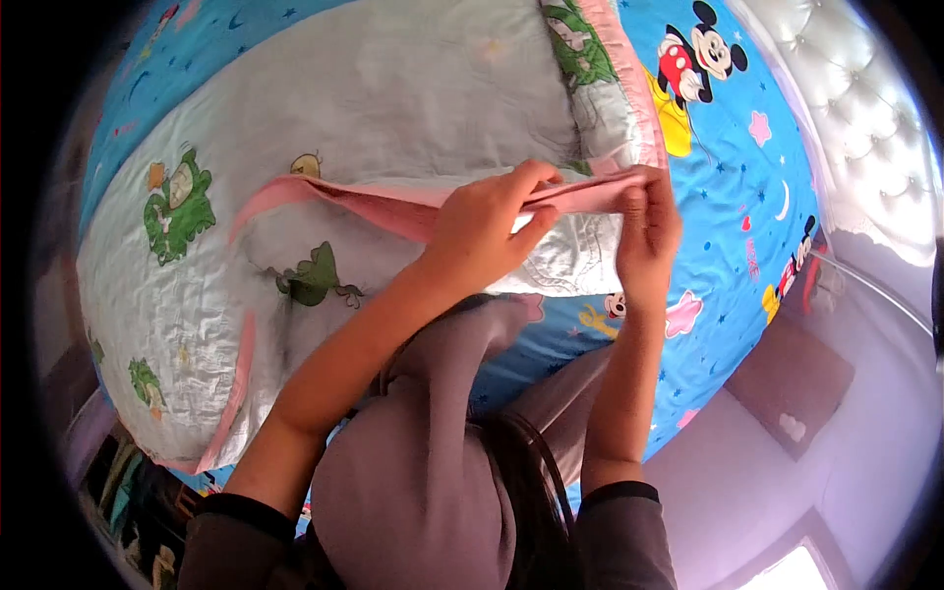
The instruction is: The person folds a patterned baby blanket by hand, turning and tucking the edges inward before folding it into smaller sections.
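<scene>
A pale quilt (393, 88) with green dinosaur prints and a pink border lies spread over the bed in front of me. My left hand (482, 226) is closed round the quilt's pink border (379, 208), thumb and fingers on either side of it. Farther right, my right hand (649, 231) pinches the same border near its corner, with the thumb on top. Between the two hands the strip is raised and pulled fairly straight. A white stitched part of the quilt hangs below it. The fingertips of my right hand are partly hidden behind the cloth.
Under the quilt is a blue sheet (747, 206) printed with cartoon mice, stars and moons. A white tufted headboard (851, 93) stands at the right. My legs are folded on the bed. Dark, blurred items (128, 501) are at the lower left.
</scene>
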`<state>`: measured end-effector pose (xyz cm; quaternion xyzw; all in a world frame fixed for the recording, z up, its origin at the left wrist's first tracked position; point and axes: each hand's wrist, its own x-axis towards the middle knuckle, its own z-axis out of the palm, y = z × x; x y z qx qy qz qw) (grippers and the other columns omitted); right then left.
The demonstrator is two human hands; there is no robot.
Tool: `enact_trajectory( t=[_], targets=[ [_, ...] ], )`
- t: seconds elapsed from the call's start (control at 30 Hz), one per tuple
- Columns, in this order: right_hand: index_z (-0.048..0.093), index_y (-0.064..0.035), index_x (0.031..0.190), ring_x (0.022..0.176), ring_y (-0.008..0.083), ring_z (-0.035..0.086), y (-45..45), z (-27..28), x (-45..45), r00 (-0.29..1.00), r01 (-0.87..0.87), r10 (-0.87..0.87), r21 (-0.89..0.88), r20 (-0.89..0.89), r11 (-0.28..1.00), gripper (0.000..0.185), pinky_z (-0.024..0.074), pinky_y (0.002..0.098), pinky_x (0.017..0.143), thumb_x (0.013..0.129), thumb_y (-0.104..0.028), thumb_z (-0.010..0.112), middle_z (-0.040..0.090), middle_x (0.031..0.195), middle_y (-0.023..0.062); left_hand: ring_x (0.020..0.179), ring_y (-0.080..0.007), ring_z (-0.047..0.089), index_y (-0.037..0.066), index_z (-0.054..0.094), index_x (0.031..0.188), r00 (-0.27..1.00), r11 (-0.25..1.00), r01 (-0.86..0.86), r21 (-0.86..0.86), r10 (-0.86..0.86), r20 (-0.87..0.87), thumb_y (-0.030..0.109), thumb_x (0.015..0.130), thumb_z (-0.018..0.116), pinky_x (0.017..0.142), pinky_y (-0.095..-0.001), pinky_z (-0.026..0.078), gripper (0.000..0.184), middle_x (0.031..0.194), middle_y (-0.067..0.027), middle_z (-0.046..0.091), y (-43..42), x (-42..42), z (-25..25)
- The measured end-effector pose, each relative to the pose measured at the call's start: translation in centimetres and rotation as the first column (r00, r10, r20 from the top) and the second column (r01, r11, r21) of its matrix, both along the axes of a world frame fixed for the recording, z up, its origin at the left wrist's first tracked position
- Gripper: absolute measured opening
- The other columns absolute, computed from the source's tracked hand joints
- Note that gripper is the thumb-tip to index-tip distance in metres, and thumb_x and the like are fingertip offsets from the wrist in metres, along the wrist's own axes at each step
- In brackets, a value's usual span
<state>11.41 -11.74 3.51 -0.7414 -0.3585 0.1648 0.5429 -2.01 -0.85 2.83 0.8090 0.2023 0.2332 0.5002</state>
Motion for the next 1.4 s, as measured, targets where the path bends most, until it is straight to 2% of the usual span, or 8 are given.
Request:
enact_trajectory(
  t=[0.13, 0.23, 0.43, 0.67, 0.77, 0.87, 0.93, 1.4],
  targets=[
    [0.049, -0.0029, 0.085, 0.063, 0.0029, 0.036, 0.5, 0.6, 1.5, 0.983, 0.185, -0.181, 0.140, -0.035, 0.973, 0.014, 0.0313, 0.0175, 0.055, 0.091, -0.014, 0.044, 0.044, 0.072, -0.0050, 0.080, -0.0243, 0.062, 0.004, 0.052, 0.100, 0.996, 0.997, -0.061, 0.042, 0.063, -0.065, 0.005, 0.079, 0.056, 0.068, -0.0306, 0.048, 0.021, 0.091, -0.0139, 0.062, 2.4, -2.4, -1.2],
    [0.052, -0.0029, 0.087, 0.064, 0.0012, 0.035, 0.9, 1.0, 2.9, 0.973, 0.231, -0.232, 0.157, -0.015, 0.960, 0.016, 0.0288, 0.0155, 0.055, 0.092, -0.017, 0.045, 0.044, 0.072, -0.0066, 0.072, -0.0252, 0.059, 0.008, 0.056, 0.096, 0.985, 0.901, -0.138, 0.410, 0.080, 0.154, 0.003, 0.074, 0.055, 0.059, -0.0306, 0.047, 0.022, 0.097, -0.0079, 0.061, 4.9, -4.3, -1.9],
    [0.052, -0.0029, 0.086, 0.062, 0.0004, 0.032, 2.5, 2.1, 3.8, 0.967, 0.253, -0.250, 0.190, -0.042, 0.949, 0.016, 0.0259, 0.0154, 0.053, 0.091, -0.017, 0.046, 0.043, 0.071, -0.0070, 0.072, -0.0242, 0.059, 0.006, 0.060, 0.080, 0.999, 0.897, 0.010, 0.441, 0.012, -0.049, 0.010, 0.071, 0.061, 0.061, -0.0306, 0.047, 0.009, 0.096, -0.0077, 0.061, 8.1, -7.8, -2.1],
    [0.052, -0.0016, 0.087, 0.065, 0.0011, 0.038, 2.4, 2.3, 4.3, 0.957, 0.287, -0.291, 0.189, -0.011, 0.939, 0.017, 0.0302, 0.0147, 0.056, 0.091, -0.017, 0.046, 0.048, 0.074, -0.0047, 0.065, -0.0244, 0.056, 0.006, 0.058, 0.080, 0.999, 0.851, -0.027, 0.524, 0.047, -0.024, 0.015, 0.071, 0.063, 0.059, -0.0335, 0.044, 0.013, 0.078, -0.0068, 0.060, 8.5, -9.7, -2.0],
    [0.052, -0.0014, 0.088, 0.066, 0.0014, 0.039, 2.5, 2.2, 4.6, 0.943, 0.325, -0.333, 0.186, 0.016, 0.927, 0.017, 0.0308, 0.0147, 0.056, 0.091, -0.016, 0.046, 0.048, 0.074, -0.0043, 0.062, -0.0244, 0.055, 0.007, 0.057, 0.082, 0.999, 0.891, -0.048, 0.451, 0.053, 0.003, 0.015, 0.073, 0.063, 0.057, -0.0337, 0.043, 0.014, 0.070, -0.0073, 0.058, 7.7, -9.7, -1.3],
    [0.053, -0.0014, 0.088, 0.065, 0.0014, 0.039, 2.4, 2.1, 4.8, 0.942, 0.332, -0.336, 0.208, -0.015, 0.920, 0.017, 0.0312, 0.0150, 0.056, 0.091, -0.016, 0.046, 0.048, 0.074, -0.0043, 0.064, -0.0218, 0.057, 0.006, 0.056, 0.087, 0.972, 0.961, -0.043, 0.274, 0.103, -0.211, 0.012, 0.075, 0.062, 0.059, -0.0308, 0.045, 0.014, 0.073, -0.0086, 0.060, 7.3, -9.4, -0.1],
    [0.053, -0.0015, 0.089, 0.065, 0.0014, 0.039, 2.4, 2.3, 4.6, 0.932, 0.361, -0.360, 0.189, -0.040, 0.913, 0.017, 0.0314, 0.0152, 0.056, 0.091, -0.016, 0.046, 0.048, 0.074, -0.0045, 0.067, -0.0185, 0.060, 0.004, 0.055, 0.094, 0.976, 0.978, -0.199, -0.063, 0.192, -0.100, 0.010, 0.077, 0.061, 0.061, -0.0279, 0.046, 0.019, 0.076, -0.0090, 0.062, 7.1, -8.7, 0.4],
    [0.047, -0.0025, 0.095, 0.070, 0.0075, 0.046, 0.5, 3.6, 4.5, 0.977, 0.165, -0.196, 0.294, 0.079, 0.941, 0.024, 0.0372, 0.0197, 0.063, 0.092, -0.026, 0.042, 0.053, 0.083, 0.0037, 0.059, -0.0097, 0.049, -0.002, 0.061, 0.079, 0.931, 0.980, -0.033, -0.198, -0.042, -0.364, 0.010, 0.072, 0.067, 0.057, -0.0236, 0.041, 0.015, 0.066, -0.0051, 0.057, 9.7, -8.3, 1.9]
  ],
)
